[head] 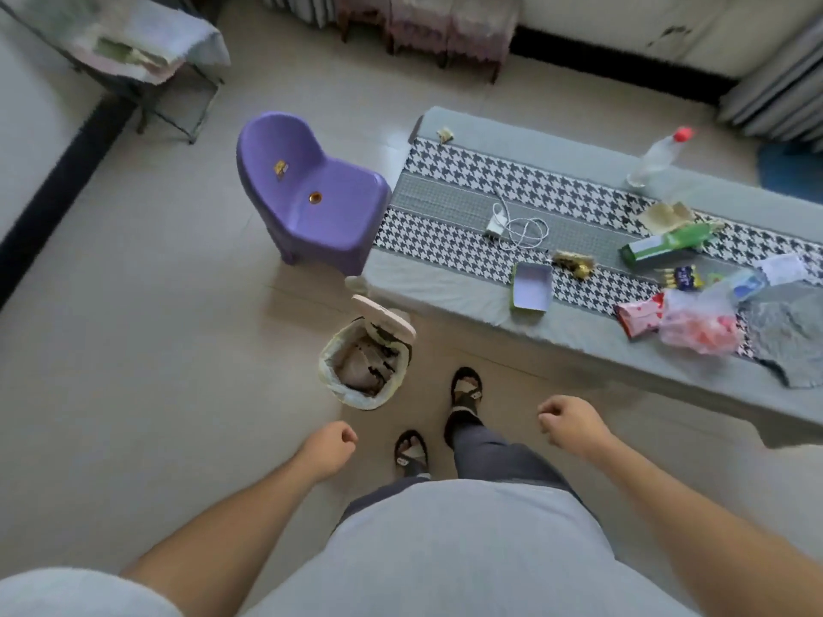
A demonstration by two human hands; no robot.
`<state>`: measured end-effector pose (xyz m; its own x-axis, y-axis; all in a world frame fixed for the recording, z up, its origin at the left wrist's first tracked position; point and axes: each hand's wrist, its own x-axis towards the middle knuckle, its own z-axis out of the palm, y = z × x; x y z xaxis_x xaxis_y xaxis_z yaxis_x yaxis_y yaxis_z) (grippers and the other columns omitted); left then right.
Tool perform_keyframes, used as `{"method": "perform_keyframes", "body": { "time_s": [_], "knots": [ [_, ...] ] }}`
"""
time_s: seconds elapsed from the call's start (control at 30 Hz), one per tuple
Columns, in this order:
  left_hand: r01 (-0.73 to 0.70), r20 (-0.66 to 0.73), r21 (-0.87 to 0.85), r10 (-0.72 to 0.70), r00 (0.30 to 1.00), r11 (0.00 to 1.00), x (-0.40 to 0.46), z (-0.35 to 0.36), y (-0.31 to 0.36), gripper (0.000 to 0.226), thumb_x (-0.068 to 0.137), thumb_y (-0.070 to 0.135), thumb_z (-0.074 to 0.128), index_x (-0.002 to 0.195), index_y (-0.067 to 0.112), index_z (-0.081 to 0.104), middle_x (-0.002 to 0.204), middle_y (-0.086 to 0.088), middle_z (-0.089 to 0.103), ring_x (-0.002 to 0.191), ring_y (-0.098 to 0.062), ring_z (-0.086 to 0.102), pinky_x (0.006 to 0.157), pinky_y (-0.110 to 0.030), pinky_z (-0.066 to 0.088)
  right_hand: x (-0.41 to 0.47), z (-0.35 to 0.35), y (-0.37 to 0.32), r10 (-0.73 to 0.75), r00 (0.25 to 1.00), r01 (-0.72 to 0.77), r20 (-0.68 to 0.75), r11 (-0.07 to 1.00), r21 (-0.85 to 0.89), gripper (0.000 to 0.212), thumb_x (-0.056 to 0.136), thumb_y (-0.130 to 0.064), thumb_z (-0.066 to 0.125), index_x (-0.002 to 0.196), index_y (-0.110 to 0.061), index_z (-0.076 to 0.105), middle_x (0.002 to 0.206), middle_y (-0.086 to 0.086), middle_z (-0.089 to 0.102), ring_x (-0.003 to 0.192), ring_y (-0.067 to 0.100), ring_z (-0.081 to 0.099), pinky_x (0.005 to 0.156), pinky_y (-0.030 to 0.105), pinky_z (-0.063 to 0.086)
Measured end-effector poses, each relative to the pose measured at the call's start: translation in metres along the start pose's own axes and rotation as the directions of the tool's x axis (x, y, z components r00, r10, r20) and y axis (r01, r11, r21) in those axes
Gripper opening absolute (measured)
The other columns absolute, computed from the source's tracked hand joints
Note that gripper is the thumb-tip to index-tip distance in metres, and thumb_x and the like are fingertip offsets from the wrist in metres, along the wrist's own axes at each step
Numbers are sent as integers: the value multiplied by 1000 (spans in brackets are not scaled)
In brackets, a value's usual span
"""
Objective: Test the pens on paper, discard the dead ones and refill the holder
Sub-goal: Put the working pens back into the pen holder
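Both hands, left (328,447) and right (568,421), hang loosely curled, each grip empty; no pens or holder identifiable on worktop (445,287) ahead of them; testing apparently not begun.

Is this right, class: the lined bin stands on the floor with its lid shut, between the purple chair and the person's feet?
Not quite. The head view shows the bin with its lid tipped open, rubbish visible inside. The rest holds: it stands on the floor between the purple chair and the feet.

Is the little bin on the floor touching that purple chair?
Apart. The head view shows bare floor tiles between the waste bin and the purple chair.
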<state>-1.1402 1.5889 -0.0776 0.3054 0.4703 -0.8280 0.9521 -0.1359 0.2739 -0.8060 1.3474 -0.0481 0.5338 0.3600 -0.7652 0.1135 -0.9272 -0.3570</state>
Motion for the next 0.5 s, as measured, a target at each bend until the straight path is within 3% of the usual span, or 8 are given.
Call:
{"method": "perform_keyframes", "body": {
  "time_s": [0.1, 0.23, 0.33, 0.4, 0.5],
  "knots": [
    [-17, 53, 138, 10, 999, 990, -6, -2, -7, 15, 92, 15, 55, 100, 15, 68, 96, -3, 68, 90, -22, 64, 76, -29, 49, -40, 17, 62, 158, 986, -146, -52, 973, 180, 14, 90, -4, 58, 85, -8, 70, 78, 12, 74, 61, 23, 63, 61, 35, 58],
    [-81, 119, 308, 46, 992, 948, -10, -4, 13, 19, 90, 12, 52, 98, 8, 69, 89, -10, 69, 81, -25, 62, 76, -34, 54, -90, 42, 147, 360, 930, -306, -73, 868, 390, 15, 92, 2, 56, 86, 3, 69, 75, 18, 68, 60, 26, 58, 58, 33, 51],
    [-183, 178, 433, 115, 977, 883, -12, 1, 48, 19, 91, 11, 52, 99, 5, 68, 89, -10, 67, 85, -27, 63, 82, -37, 53, -125, 69, 202, 495, 868, -401, -47, 752, 524, 15, 94, 2, 55, 87, 4, 69, 72, 19, 65, 58, 26, 56, 58, 32, 48],
    [-247, 207, 515, 161, 965, 821, -14, 8, 82, 19, 93, 14, 54, 105, 8, 68, 99, -10, 69, 99, -28, 65, 87, -36, 53, -145, 86, 231, 548, 836, -424, -23, 671, 608, 16, 94, 1, 56, 87, 4, 70, 73, 19, 66, 57, 26, 56, 59, 33, 47],
    [-346, 247, 649, 242, 938, 678, -21, 29, 140, 21, 91, 16, 54, 103, 16, 70, 106, -4, 70, 102, -22, 63, 85, -29, 51, -174, 109, 269, 584, 812, -417, 6, 572, 706, 18, 94, -2, 57, 82, 0, 71, 70, 15, 68, 58, 26, 57, 61, 36, 49]
  ]
}}
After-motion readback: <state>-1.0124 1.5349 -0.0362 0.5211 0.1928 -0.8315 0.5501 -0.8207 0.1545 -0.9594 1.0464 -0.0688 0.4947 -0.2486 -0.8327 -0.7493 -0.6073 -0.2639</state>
